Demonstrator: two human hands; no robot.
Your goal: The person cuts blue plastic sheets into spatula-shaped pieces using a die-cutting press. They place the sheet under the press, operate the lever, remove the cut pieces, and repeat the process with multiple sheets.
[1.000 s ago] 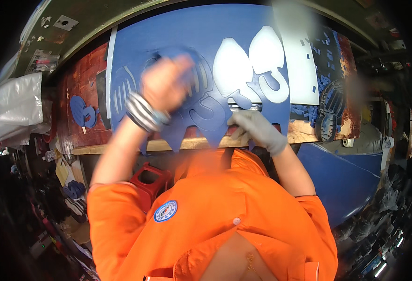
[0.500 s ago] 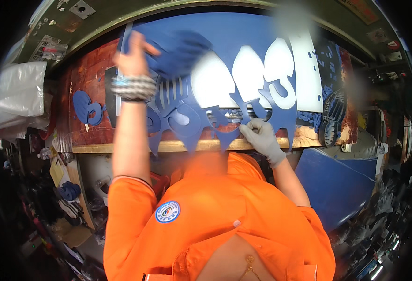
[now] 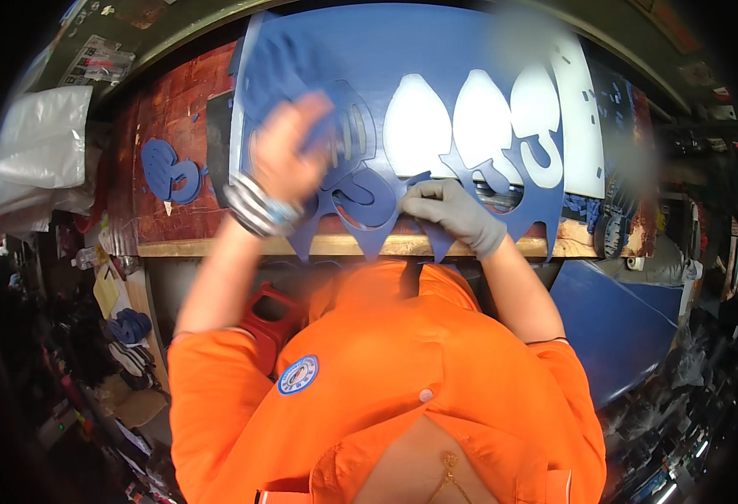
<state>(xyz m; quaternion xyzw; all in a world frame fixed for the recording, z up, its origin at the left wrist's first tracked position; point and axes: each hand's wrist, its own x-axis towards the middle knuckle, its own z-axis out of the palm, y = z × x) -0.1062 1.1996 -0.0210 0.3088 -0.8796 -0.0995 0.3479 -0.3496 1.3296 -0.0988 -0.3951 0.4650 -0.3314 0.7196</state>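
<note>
My left hand (image 3: 292, 151), bare with a striped band (image 3: 261, 206) at the wrist, is smeared by motion over the left part of a blue sheet (image 3: 361, 50). Beyond its fingers is a blurred blue slotted sole-shaped piece (image 3: 285, 71); whether the hand holds it I cannot make out. My right hand (image 3: 453, 212), in a grey glove, pinches the near part of the sheet between thumb and fingers. Just left of that grip a slotted sole shape (image 3: 361, 189) sits in the sheet. Sole-shaped openings show a white surface (image 3: 418, 126) underneath.
Loose blue pieces (image 3: 170, 172) lie on the red worktop (image 3: 188, 101) at left. Blue scraps and a dark slotted sole-shaped tool (image 3: 617, 214) are at right. Another blue sheet (image 3: 617, 323) leans below the bench edge. A red stool (image 3: 266, 323) stands below, left.
My left hand has come nearer and to the right, and the blurred slotted piece now appears farther left. My right hand has moved left along the sheet. The view has shifted slightly.
</note>
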